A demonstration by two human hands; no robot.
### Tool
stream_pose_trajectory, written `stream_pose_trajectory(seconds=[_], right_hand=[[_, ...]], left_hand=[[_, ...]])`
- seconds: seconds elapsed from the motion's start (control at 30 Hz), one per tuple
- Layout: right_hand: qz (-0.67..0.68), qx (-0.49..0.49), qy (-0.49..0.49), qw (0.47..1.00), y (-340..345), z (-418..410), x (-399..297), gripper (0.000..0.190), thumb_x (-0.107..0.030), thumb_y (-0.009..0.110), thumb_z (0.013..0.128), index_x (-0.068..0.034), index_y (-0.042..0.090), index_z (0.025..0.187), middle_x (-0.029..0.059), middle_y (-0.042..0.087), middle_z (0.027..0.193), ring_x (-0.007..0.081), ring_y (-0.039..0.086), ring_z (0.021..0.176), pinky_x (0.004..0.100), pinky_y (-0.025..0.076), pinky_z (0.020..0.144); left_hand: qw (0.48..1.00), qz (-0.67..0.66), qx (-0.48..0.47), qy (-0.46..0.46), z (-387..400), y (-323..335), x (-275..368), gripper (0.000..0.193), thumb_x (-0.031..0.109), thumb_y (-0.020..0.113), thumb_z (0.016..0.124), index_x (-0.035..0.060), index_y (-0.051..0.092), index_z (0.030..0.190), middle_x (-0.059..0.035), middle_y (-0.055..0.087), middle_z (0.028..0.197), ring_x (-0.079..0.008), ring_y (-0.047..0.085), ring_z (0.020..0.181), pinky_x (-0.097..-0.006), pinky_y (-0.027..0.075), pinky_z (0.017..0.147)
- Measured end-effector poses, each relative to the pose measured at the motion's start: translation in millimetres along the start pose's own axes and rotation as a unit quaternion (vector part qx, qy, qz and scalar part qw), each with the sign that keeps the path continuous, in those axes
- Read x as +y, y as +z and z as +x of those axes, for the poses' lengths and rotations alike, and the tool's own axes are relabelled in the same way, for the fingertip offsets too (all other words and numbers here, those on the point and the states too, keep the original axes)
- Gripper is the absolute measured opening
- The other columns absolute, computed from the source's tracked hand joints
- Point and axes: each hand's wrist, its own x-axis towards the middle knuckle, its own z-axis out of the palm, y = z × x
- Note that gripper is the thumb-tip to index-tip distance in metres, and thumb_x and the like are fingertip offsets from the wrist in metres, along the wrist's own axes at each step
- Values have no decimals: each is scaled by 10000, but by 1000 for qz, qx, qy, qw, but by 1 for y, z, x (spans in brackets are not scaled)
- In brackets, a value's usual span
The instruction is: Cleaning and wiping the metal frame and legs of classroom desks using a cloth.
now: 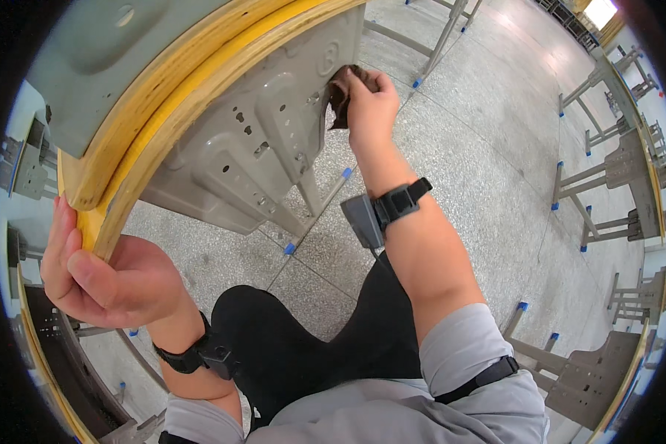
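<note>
My right hand (374, 114) pinches a crumpled dark brown cloth (339, 97) at the edge of a grey metal side panel (227, 139). The panel belongs to a school desk and has stamped ribs and several holes. Along its top runs the yellow-edged plywood board (200, 97) of the desk. My left hand (116, 280) grips the near corner of this board, thumb on one side and fingers on the other. Part of the cloth is hidden behind my right fingers.
Below the panel, the desk's foot bar (319, 213) with blue end caps rests on a speckled terrazzo floor (466, 166). More desks stand at the right (635, 188), lower right (583, 377) and lower left (80, 366). A cabled device (363, 219) is strapped to my right wrist.
</note>
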Motion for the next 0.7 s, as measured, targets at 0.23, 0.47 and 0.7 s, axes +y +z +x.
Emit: stream_pose_trajectory(seconds=[0.23,0.47,0.7], right_hand=[[68,30,55,996,14,-2,-24,134,-60,724,931,6,627,996,64,698,903,141,663,810,288,542,741],[31,49,-51,997,29,-6,-32,190,-118,798,842,-8,687,951,141,595,1045,281,615,968,366,498,900],[-25,12,-103,994,26,-3,-46,187,-108,812,814,-19,701,935,129,613,1021,287,630,962,372,508,872]], left_hand=[[1000,13,10,-7,-2,-1,-1,254,155,363,1049,-27,537,1087,-210,658,1187,-316,666,1139,-416,519,1061],[1000,-28,0,-4,-1,-1,-1,258,170,404,1073,-34,553,1122,-216,649,1217,-330,653,1161,-418,518,1051],[1000,-4,16,5,0,3,-3,243,180,388,1052,-20,524,1084,-214,657,1179,-324,666,1134,-428,523,1053]])
